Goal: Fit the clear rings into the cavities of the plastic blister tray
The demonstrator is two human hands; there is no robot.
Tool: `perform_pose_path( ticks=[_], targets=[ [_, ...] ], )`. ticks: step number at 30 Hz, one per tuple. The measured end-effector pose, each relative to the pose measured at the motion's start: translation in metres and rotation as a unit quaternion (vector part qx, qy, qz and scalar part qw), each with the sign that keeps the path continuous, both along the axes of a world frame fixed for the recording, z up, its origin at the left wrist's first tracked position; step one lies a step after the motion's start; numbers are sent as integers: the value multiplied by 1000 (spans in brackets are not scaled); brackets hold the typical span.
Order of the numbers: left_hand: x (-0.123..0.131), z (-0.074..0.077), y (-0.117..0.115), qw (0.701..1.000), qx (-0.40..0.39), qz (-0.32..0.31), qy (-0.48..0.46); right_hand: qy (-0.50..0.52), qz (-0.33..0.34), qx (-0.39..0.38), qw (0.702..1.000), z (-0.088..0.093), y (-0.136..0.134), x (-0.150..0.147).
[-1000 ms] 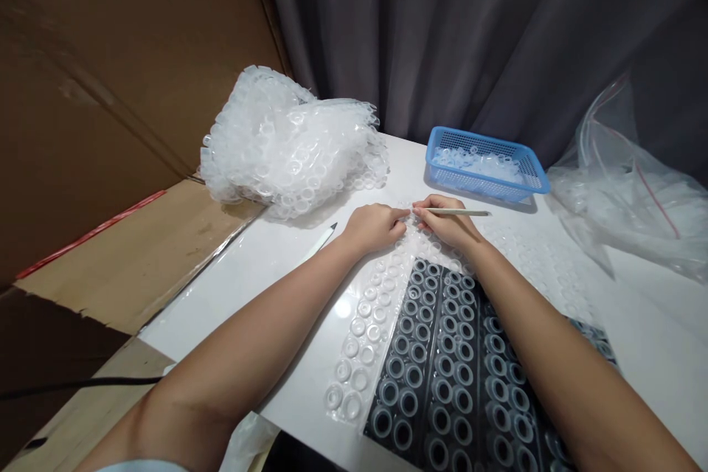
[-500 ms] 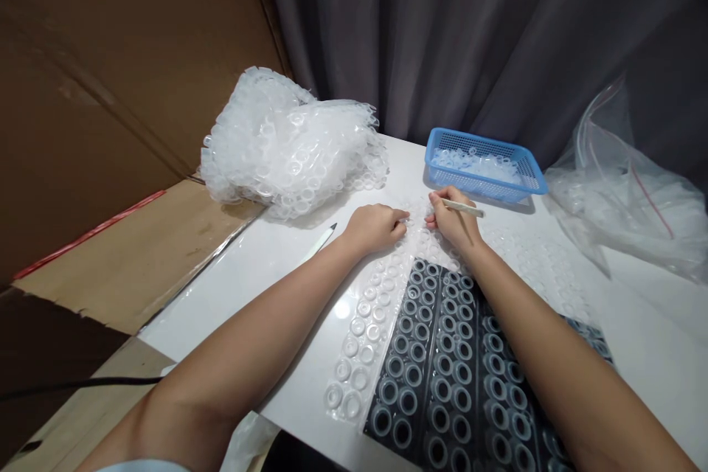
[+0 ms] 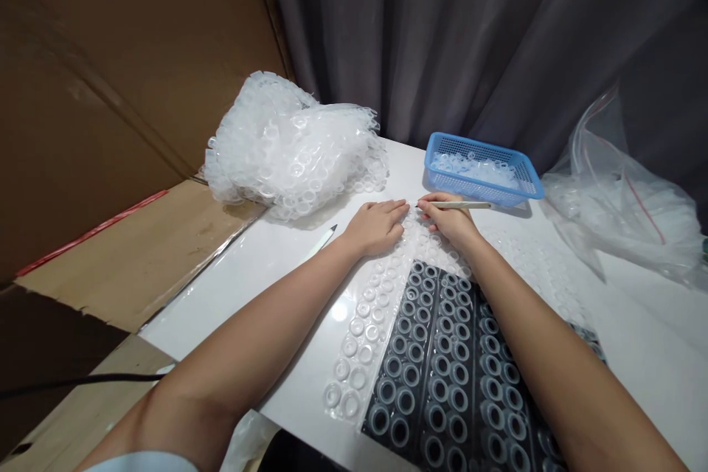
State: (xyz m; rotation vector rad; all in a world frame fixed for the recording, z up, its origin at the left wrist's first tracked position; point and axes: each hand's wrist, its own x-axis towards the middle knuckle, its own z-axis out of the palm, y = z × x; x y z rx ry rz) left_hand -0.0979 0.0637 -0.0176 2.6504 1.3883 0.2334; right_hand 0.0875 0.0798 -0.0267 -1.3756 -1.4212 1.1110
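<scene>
A clear moulded sheet of small rings [image 3: 365, 339] lies on the white table [image 3: 265, 287], partly over a black pad [image 3: 442, 391]. My left hand [image 3: 376, 227] rests flat, fingers extended, on the far end of the sheet. My right hand [image 3: 450, 220] sits beside it on the sheet and grips a thin pale stick tool [image 3: 459, 205], whose tip points left toward my left fingertips. The two hands almost touch.
A heap of clear ring sheets [image 3: 287, 147] sits at the back left. A blue mesh basket [image 3: 481, 169] holding loose rings stands behind my right hand. Clear plastic bags [image 3: 625, 214] lie right. A knife blade [image 3: 324, 237] lies left of my left hand. Cardboard [image 3: 110, 88] borders the left.
My right hand drew back beside the left and turned the stick level, tip toward the left. My left hand's fingers flattened onto the sheet.
</scene>
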Motion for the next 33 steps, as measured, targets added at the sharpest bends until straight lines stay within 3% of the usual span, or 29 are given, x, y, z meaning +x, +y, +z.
perform_pose_path(
  ticks=[20,27,29,33],
  targets=[
    [0,-1,1,1000,1,-2,3,-67,-2,15,998,2,-4,-4],
    [0,-2,-1,1000,10,-3,4,-156,35,128,979,2,-8,-7],
    [1,-2,-1,1000,13,0,9,-138,6,126,982,2,-9,-7],
    [0,-2,-1,1000,12,2,13,-65,-120,99,986,-2,-9,-4]
  ],
)
